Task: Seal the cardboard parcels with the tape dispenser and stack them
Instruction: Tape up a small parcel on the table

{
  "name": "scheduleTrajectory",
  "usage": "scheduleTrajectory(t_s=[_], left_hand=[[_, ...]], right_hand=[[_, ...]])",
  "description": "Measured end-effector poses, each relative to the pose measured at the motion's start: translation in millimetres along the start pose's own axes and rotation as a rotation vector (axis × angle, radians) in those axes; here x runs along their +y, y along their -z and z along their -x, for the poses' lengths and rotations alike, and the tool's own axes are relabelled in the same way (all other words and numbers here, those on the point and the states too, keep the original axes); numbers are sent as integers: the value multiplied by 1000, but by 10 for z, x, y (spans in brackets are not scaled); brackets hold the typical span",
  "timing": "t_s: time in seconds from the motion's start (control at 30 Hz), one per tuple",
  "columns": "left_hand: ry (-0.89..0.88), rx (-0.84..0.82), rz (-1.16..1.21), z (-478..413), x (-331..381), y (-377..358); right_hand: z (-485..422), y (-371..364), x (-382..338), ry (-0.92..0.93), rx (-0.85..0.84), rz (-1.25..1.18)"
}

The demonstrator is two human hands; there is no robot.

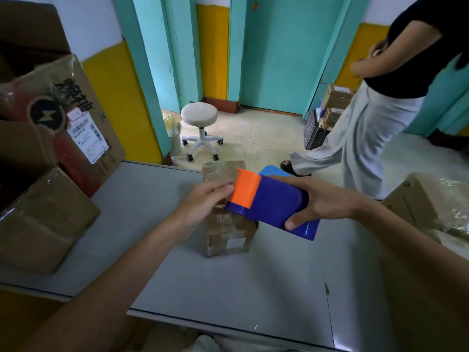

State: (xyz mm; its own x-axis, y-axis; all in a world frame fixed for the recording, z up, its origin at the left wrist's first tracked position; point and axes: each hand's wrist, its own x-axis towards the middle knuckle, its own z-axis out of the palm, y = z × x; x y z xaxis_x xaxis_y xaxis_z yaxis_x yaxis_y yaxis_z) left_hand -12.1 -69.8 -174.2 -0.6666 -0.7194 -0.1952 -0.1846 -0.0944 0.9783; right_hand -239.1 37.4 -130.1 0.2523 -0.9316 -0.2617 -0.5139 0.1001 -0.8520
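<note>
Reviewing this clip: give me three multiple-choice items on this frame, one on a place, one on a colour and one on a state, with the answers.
1. The small parcel under the left hand stands:
A. on a shelf
B. on the grey table
C. on a trolley

2. The front end of the tape dispenser is:
A. orange
B. green
C. white

3. The right hand:
A. lies flat and empty
B. hangs at the person's side
C. grips the tape dispenser

Answers:
1 B: the parcel's base rests on the grey tabletop, near the far edge.
2 A: the end over the parcel is orange, and the body is blue.
3 C: thumb and fingers wrap round the blue body.
</note>
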Motion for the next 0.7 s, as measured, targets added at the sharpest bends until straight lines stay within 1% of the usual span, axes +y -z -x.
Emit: scheduleTrajectory(t_s=[0.1, 0.23, 0.27, 0.33, 0.43, 0.6, 0.7], left_hand=[[23, 34, 197, 84, -7, 39], [220, -10, 406, 183, -48, 127], [248, -19, 419, 210, -62, 136], [266, 2, 357, 247, -109, 117], [250, 140, 232, 276, -170, 63], [36, 345, -42, 289, -270, 34], [-26, 444, -97, 323, -323, 36]], right_hand=[[-56, -42, -57, 23, -11, 26], [-92, -83, -103, 27, -68, 53], [-95, -93, -125, 29, -84, 63], [-108, -130, -171, 45, -117, 109], [-151, -186, -211, 52, -135, 175], [-167, -212, -193, 48, -139, 165], [-161, -231, -175, 42, -151, 150]])
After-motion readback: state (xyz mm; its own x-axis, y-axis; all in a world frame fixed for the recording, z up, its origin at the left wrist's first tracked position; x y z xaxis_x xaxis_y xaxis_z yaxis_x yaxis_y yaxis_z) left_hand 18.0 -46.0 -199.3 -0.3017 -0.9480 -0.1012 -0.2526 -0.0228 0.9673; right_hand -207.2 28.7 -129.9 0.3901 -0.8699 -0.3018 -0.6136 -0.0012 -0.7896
